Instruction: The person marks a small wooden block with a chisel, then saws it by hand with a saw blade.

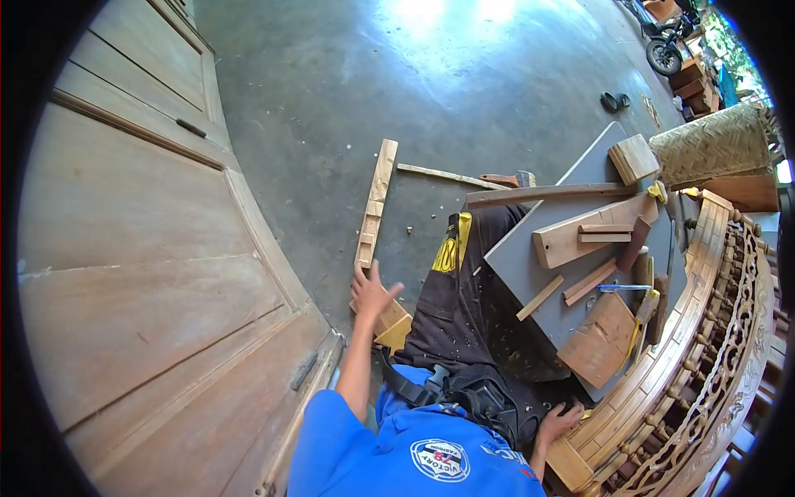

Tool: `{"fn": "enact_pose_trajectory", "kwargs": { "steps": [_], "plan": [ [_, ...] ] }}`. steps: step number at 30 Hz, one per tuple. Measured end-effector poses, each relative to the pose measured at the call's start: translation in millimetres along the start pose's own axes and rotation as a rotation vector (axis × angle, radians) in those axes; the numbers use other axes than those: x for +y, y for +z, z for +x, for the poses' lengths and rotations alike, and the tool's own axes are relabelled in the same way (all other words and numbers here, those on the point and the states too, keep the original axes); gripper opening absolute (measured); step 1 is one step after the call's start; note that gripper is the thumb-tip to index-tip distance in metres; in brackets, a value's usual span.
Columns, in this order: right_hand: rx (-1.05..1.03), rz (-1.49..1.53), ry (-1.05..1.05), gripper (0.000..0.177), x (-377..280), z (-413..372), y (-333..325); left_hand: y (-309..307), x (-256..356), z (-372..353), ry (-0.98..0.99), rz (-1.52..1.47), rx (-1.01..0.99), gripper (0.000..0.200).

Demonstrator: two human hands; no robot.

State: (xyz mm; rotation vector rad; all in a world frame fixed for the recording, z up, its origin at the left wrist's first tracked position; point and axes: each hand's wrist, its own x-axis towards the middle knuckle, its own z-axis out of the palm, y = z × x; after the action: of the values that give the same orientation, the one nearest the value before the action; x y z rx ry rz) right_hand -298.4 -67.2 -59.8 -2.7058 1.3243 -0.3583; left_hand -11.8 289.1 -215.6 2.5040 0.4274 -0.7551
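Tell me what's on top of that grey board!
The grey board holds a thick wood block, a flat wood piece, small sticks and what looks like a blue pen. The board's surface beneath them is covered, so I can't see it.

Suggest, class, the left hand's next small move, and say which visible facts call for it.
Probably, the left hand should close around the near end of the notched wooden bar: its fingers are spread right at that end, with no grip visible, though whether they touch the wood is unclear. The bar lies on the grey floor.
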Motion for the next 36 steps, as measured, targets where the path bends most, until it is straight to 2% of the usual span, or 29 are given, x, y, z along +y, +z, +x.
{"fn": "enact_pose_trajectory", "kwargs": {
  "steps": [3,7,9,10,12,14,15,17,20,21,22,23,25,28,29,31,33,34,35,36],
  "plan": [
    [-0.001,-0.053,-0.011,0.032,-0.5,3.4,1.3,56.9,-10.5,-15.0,0.104,0.330,-0.051,0.102],
    [0.011,-0.152,-0.085,0.033,2.0,5.5,-2.9,89.9,-21.5,-6.3,0.088,0.384,0.063,0.110],
    [0.041,-0.153,-0.102,0.031,4.6,5.4,0.8,87.2,-22.0,0.8,0.067,0.444,0.023,0.100],
    [0.104,-0.053,-0.083,0.027,-7.6,6.2,1.6,81.7,-22.3,11.2,0.084,0.482,0.012,0.098],
    [0.226,0.358,0.115,0.022,-9.6,-1.4,9.6,74.7,-34.9,19.7,0.122,0.548,-0.036,0.094],
    [0.500,0.590,0.442,0.015,-7.9,-24.8,17.5,63.7,-42.1,30.1,0.160,0.628,-0.080,0.090],
    [0.495,0.377,0.452,0.015,-0.4,-36.3,18.8,57.5,-39.9,39.4,0.193,0.677,-0.084,0.088],
    [0.410,0.643,0.748,0.016,24.3,-74.6,28.4,47.6,-38.4,51.6,0.260,0.768,-0.106,0.084],
    [-0.225,0.594,1.050,0.029,68.4,-188.9,125.0,26.5,-32.2,73.4,0.336,0.884,-0.146,0.078],
    [-0.184,0.567,0.863,0.032,73.0,-242.4,192.6,18.2,-27.1,77.2,0.356,0.910,-0.161,0.076],
    [-0.136,0.533,0.679,0.036,66.3,-270.0,226.3,10.0,-22.3,81.2,0.370,0.933,-0.177,0.074],
    [-0.215,0.631,0.813,0.037,63.1,-296.3,254.3,-0.2,-17.9,86.3,0.391,0.953,-0.195,0.072],
    [-0.369,0.807,1.077,0.039,35.8,-295.0,249.7,-20.0,-11.3,103.5,0.451,0.988,-0.233,0.068],
    [-0.404,0.618,1.051,0.038,34.0,-241.4,189.6,-56.1,2.2,124.8,0.619,1.050,-0.340,0.062],
    [-0.489,0.584,1.080,0.038,35.2,-225.0,175.3,-72.6,4.1,136.0,0.745,1.097,-0.391,0.060],
    [-0.659,0.517,1.121,0.037,37.9,-191.3,155.4,-107.8,14.5,153.3,1.146,1.229,-0.485,0.057],
    [-0.694,0.534,1.020,0.035,36.6,-150.7,133.4,-135.9,29.5,165.5,1.524,1.279,-0.537,0.053],
    [-0.710,0.544,0.976,0.035,34.1,-135.5,133.2,-146.4,40.6,169.5,1.610,1.252,-0.581,0.052],
    [-0.533,0.675,0.887,0.035,32.9,-126.8,153.8,-154.3,52.6,173.9,1.586,1.185,-0.660,0.050],
    [-0.352,0.793,0.795,0.035,30.9,-116.9,173.2,-161.7,68.7,166.0,1.101,0.878,-0.756,0.047]
  ]
}}
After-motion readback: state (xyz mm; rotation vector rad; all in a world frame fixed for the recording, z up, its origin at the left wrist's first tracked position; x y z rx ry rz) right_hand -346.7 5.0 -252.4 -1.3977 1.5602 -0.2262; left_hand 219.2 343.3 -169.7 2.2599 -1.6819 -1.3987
